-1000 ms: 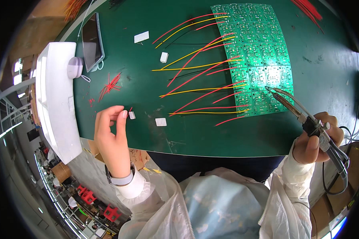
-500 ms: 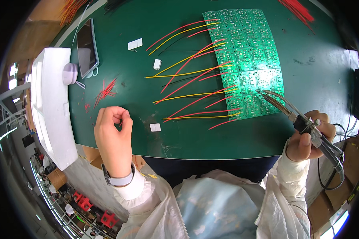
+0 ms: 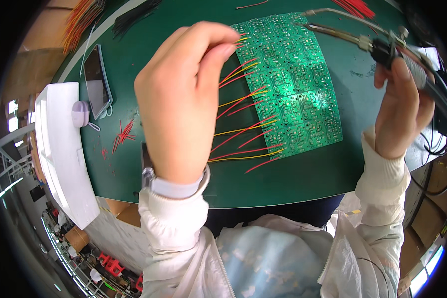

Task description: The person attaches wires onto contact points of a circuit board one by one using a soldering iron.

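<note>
My left hand (image 3: 184,94) is over the far left corner of the green circuit board panel (image 3: 303,74), its thumb and forefinger pinched together beside the wires there. Whatever they hold is hidden. Red and yellow wires (image 3: 243,131) run from the panel's left edge, several of them partly behind my hand. My right hand (image 3: 402,109) grips a soldering iron (image 3: 337,35) with a thin curved metal tube along its top. The iron points left, its tip over the far part of the panel; I cannot tell whether it touches.
Loose short red wires (image 3: 124,135) lie on the green table at left. A phone (image 3: 98,79), a pale lilac case (image 3: 80,114) and a white foam block (image 3: 64,154) stand beyond them. Orange, black (image 3: 136,16) and red (image 3: 355,7) wire bundles lie at the far edge. The iron's cable hangs at right.
My left hand has moved from the near left of the table to the panel's far left corner. My right hand has carried the soldering iron farther away. The view has shifted slightly.
</note>
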The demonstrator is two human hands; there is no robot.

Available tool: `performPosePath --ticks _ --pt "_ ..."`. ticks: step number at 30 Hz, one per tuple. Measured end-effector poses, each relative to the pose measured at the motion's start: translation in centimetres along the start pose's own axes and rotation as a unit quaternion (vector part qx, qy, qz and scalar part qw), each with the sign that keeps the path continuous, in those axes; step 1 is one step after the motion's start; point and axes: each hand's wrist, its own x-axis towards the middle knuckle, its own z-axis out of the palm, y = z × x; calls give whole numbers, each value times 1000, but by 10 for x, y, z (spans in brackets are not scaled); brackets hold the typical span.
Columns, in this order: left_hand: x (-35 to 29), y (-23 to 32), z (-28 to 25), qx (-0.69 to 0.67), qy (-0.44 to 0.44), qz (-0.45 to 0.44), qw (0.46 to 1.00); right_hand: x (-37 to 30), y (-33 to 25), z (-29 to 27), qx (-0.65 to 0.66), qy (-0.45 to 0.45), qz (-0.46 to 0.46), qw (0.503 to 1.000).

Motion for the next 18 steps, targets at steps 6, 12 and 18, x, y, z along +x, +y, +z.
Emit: performPosePath --ticks 6,12,18 --pt "16 -22 38 130 75 151 977 -8 45 5 -52 9 -27 998" --pt "12 -28 47 150 93 121 977 -11 42 7 -26 -17 -34 999" --pt "12 -28 50 134 85 106 982 -9 44 6 -25 -33 -51 998"
